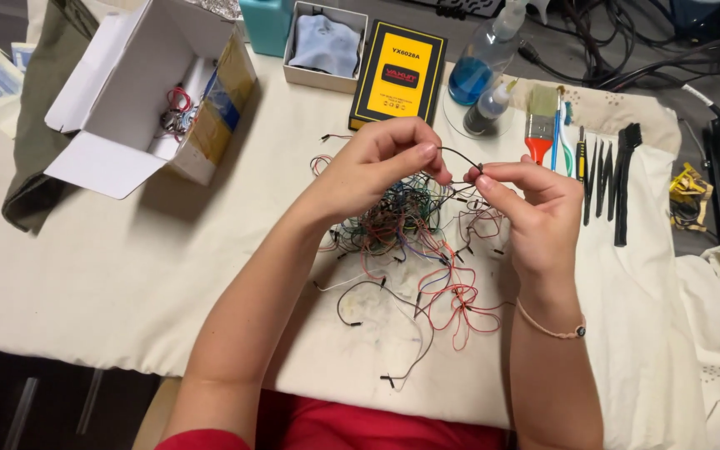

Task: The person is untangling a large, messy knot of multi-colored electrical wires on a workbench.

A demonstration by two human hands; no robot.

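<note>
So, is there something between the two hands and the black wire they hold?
Nothing visible. The left hand and right hand both pinch the black jumper wire directly with their fingertips, lifted above the tangled pile of coloured wires on the cloth.

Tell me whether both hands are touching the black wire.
Touching: the head view shows the left hand and right hand each pinching an end of the black wire.

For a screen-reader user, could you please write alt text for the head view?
Two bare hands, left hand and right hand, pinch a thin black wire between them above a tangle of coloured wires on a cream cloth. An open white box, a yellow box and brushes lie behind.
</note>
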